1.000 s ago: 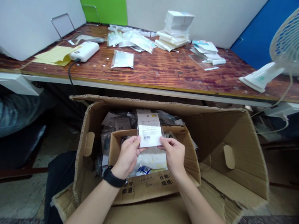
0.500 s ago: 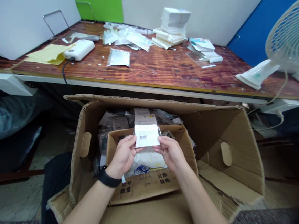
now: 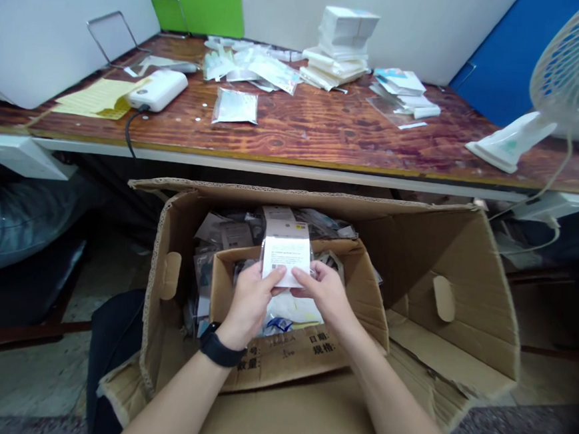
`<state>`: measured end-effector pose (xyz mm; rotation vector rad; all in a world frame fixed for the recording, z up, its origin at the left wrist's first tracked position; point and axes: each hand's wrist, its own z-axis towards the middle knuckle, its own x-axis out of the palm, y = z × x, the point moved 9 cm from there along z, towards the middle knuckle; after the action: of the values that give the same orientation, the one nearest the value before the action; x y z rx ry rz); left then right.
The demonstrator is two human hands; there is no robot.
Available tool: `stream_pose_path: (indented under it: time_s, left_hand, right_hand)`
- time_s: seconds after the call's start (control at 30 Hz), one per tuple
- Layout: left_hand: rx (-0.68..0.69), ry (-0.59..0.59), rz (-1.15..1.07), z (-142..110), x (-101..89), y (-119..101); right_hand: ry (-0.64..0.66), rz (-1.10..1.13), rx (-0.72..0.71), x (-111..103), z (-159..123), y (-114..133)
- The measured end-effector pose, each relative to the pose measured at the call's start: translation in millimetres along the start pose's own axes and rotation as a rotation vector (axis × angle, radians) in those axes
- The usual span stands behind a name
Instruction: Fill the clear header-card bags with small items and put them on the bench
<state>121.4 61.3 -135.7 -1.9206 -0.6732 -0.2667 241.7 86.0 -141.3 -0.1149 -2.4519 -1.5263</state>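
A flat clear packet (image 3: 287,249) with a white printed label is held between my two hands, above a small carton. My left hand (image 3: 254,298), with a black band at the wrist, grips its lower left edge, thumb on the label. At the lower right edge my right hand (image 3: 324,292) pinches it, its thumb on the label too. Under my hands, the small carton (image 3: 303,352) holds white and blue plastic-wrapped items. It sits inside a large open cardboard box (image 3: 447,256), where more clear packets (image 3: 238,234) lie behind and left of it.
A wooden table (image 3: 296,137) stands behind the box. On it are a clear packet (image 3: 235,107), a pile of clear bags (image 3: 254,67), stacked white cards (image 3: 347,31), a white device (image 3: 158,90) on yellow paper and a white fan (image 3: 576,72).
Both thumbs have moved inward onto the label, covering part of its barcode. The hands are closer together, still holding the packet. The whole view has shifted slightly.
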Motion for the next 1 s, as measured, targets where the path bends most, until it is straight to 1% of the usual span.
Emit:
stream_pose_path:
  time_s: [0.07, 0.2, 0.3, 0.37, 0.43, 0.53, 0.63, 0.7, 0.77, 0.83, 0.93, 1.0]
  left_hand:
    - [0.001, -0.013, 0.014, -1, 1.3, 2]
    - [0.003, -0.043, 0.021, -3, 1.4, 2]
    - [-0.004, -0.026, 0.01, -5, 2.2, -2]
    - [-0.02, 0.022, -0.013, -6, 4.6, -7]
    - [-0.044, 0.089, -0.036, -8, 7.9, -11]
    - [-0.066, 0.166, -0.047, -12, 10.2, -18]
    - [-0.066, 0.213, -0.061, -14, 10.5, -23]
    - [-0.074, 0.245, -0.115, -15, 12.0, -25]
    - [-0.083, 0.275, -0.209, -15, 14.3, -29]
    - [-0.065, 0.278, -0.296, -15, 14.7, -35]
    - [0.021, 0.228, -0.342, -14, 9.1, -48]
    - [0.069, 0.156, -0.318, -12, 0.3, -53]
  right_hand:
    - [-0.003, -0.063, -0.018, 3, 0, 0]
    - [0.018, -0.037, 0.013, 3, 0, -5]
    - [0.071, -0.003, 0.06, 1, 0, -6]
    - [0.152, 0.02, 0.101, 2, -3, -5]
    - [0.264, 0.057, 0.123, 6, -7, -1]
    - [0.398, 0.116, 0.086, 13, -14, 11]
    - [0.451, 0.115, 0.038, 16, -17, 18]
    - [0.444, 0.105, 0.018, 17, -16, 20]
    - [0.402, 0.125, 0.003, 15, -13, 20]
    - [0.352, 0.161, -0.011, 11, -10, 20]
    - [0.295, 0.174, -0.036, 5, -6, 22]
    - [0.257, 0.142, -0.054, 0, -4, 23]
